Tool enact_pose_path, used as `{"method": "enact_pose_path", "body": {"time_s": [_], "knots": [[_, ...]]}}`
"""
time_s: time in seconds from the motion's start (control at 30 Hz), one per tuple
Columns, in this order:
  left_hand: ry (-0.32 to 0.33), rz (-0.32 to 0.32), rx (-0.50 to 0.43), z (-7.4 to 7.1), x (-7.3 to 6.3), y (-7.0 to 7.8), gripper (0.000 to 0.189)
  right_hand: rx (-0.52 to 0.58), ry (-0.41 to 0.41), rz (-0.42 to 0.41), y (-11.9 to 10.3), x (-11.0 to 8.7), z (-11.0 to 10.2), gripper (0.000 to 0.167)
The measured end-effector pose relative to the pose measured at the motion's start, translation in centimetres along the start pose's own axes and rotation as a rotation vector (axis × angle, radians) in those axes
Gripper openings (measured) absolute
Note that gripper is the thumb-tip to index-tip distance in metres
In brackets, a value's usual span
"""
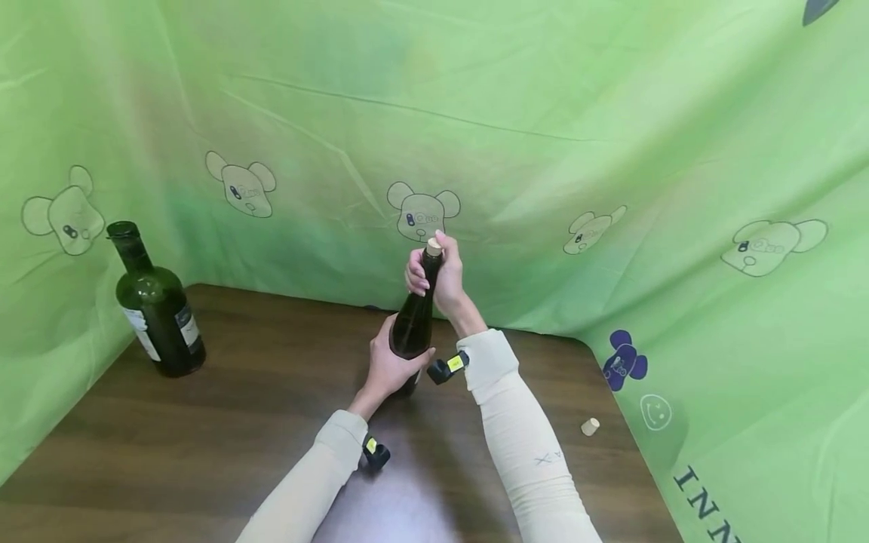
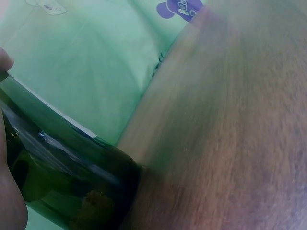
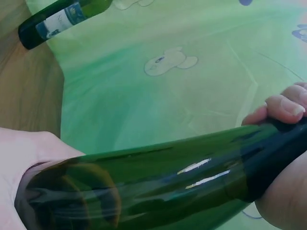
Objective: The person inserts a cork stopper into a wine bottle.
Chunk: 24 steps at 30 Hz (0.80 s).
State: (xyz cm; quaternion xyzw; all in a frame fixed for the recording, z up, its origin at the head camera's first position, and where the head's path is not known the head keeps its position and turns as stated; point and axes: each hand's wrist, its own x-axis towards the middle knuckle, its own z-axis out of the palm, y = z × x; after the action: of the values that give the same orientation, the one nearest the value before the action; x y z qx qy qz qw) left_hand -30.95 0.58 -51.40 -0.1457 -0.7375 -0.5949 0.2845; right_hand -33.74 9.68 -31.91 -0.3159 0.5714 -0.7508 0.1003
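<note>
A dark green wine bottle (image 1: 411, 323) stands on the wooden table between both hands in the head view, leaning slightly. My left hand (image 1: 390, 363) grips its body low down. Higher up, my right hand (image 1: 444, 275) is wrapped around the neck, its thumb beside a pale cork (image 1: 434, 246) in the mouth. In the right wrist view the green bottle (image 3: 182, 177) runs between the left hand (image 3: 38, 158) and the right fingers (image 3: 285, 108). The left wrist view shows the bottle's lower part (image 2: 72, 167) near the tabletop; the cork is out of sight there.
A second green bottle (image 1: 163, 317) with labels and an uncorked mouth stands at the table's left. A loose cork (image 1: 590, 427) lies near the right edge of the wooden table (image 1: 271, 452). Green printed cloth (image 1: 516, 173) hangs around the back and sides.
</note>
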Motion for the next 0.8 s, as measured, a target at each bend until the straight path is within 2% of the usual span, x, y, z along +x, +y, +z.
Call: {"method": "enact_pose_path", "body": {"time_s": [0.2, 0.43, 0.8], "knots": [[0.016, 0.001, -0.022, -0.2, -0.3, 0.0, 0.071, -0.014, 0.013, -0.028, 0.1, 0.2, 0.5, 0.057], [0.019, -0.009, -0.017, -0.2, -0.3, 0.2, 0.072, -0.036, 0.048, -0.049, 0.9, 0.0, 0.7, 0.059], [-0.004, -0.012, 0.002, -0.2, -0.3, 0.3, 0.075, -0.100, 0.170, -0.166, 0.4, -0.1, 1.1, 0.046]]}}
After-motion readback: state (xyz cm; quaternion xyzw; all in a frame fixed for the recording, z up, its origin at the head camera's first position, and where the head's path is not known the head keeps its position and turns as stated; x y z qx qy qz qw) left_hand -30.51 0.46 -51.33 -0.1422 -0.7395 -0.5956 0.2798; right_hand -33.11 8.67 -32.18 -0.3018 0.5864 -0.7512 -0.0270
